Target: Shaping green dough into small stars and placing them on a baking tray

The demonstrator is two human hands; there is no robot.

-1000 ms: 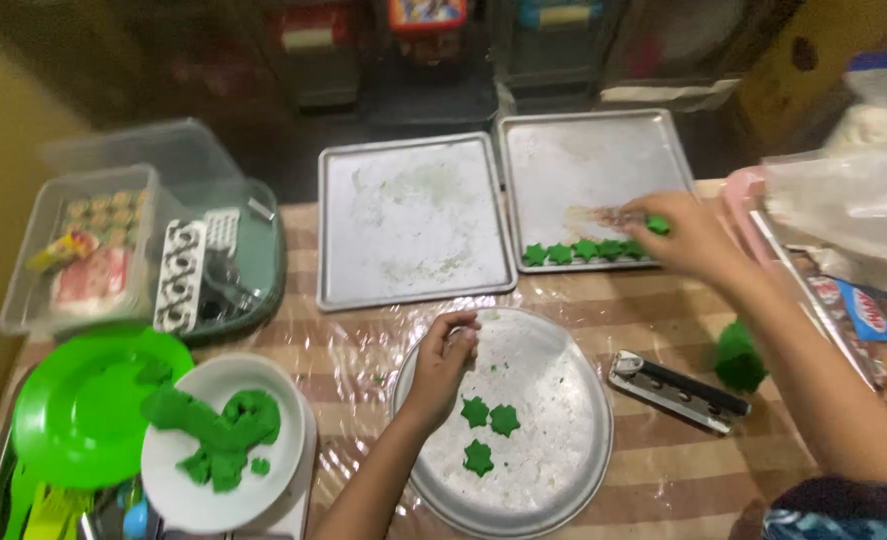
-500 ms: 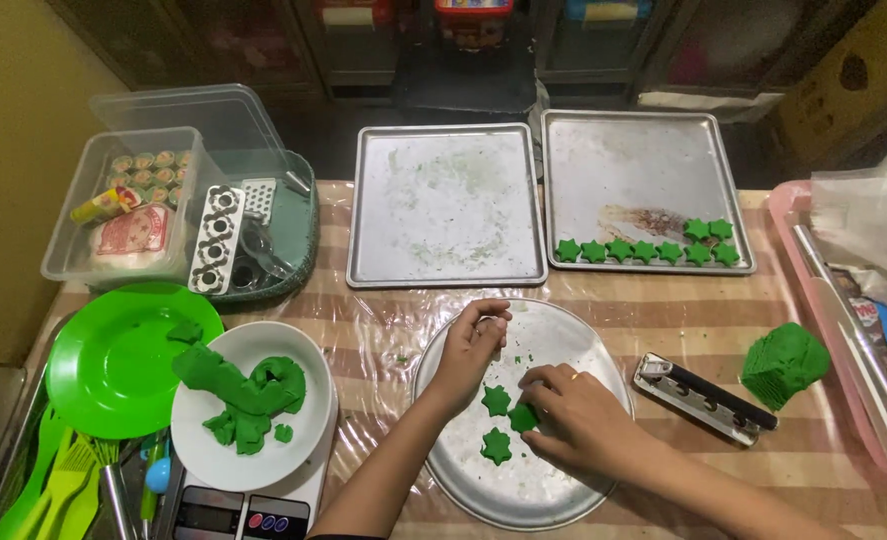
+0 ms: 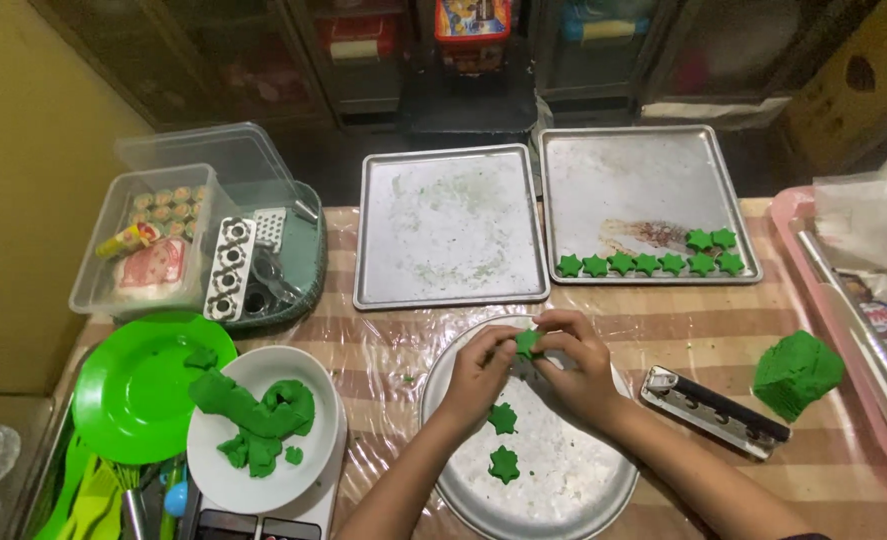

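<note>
Both my hands meet over the round metal plate (image 3: 573, 490). My left hand (image 3: 478, 373) and my right hand (image 3: 575, 365) pinch one green star-shaped dough piece (image 3: 528, 343) between their fingertips. Two more green dough stars (image 3: 504, 417) (image 3: 504, 464) lie on the floured plate below my hands. On the right baking tray (image 3: 643, 170) several green stars (image 3: 648, 262) sit in a row along its near edge.
An empty baking tray (image 3: 448, 225) lies left of the filled one. A white bowl (image 3: 308, 450) with green dough scraps stands beside a green plate (image 3: 143, 400). A green dough block (image 3: 796, 373), a black cutter bar (image 3: 715, 411), a clear plastic box (image 3: 163, 250) and a pink tray (image 3: 813, 280) ring the table.
My right hand came back from the far tray to the round plate. Both hands now hold one star lifted from the plate, leaving two there.
</note>
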